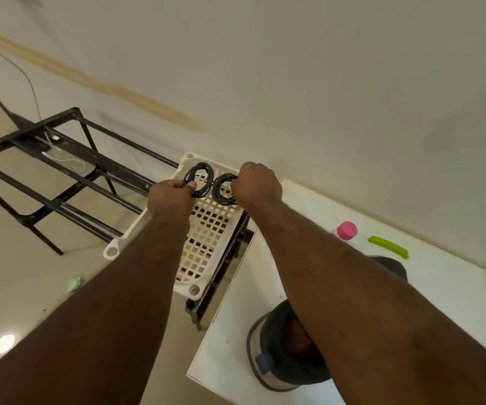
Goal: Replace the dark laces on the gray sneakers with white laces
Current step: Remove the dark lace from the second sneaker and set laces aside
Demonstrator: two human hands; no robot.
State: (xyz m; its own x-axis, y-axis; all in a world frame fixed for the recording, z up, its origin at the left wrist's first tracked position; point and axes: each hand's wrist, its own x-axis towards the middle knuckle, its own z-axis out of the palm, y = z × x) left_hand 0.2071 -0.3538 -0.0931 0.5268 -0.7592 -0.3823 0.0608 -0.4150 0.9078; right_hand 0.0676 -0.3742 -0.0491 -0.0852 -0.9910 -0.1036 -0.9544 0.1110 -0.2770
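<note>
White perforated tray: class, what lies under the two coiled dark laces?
The tray sits directly below the laces, which the left hand and right hand hold. Whether they touch it is unclear.

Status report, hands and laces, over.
Left hand grips one dark lace coil; right hand grips the other. Both above white rack. Nothing blocking.

place: home room | cues: tiled floor [16,287], black shoe rack [69,171], white table [455,287], plain wall [294,68]

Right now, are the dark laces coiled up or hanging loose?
Coiled: each of the hands, left and right, grips one wound loop of dark laces.
</note>
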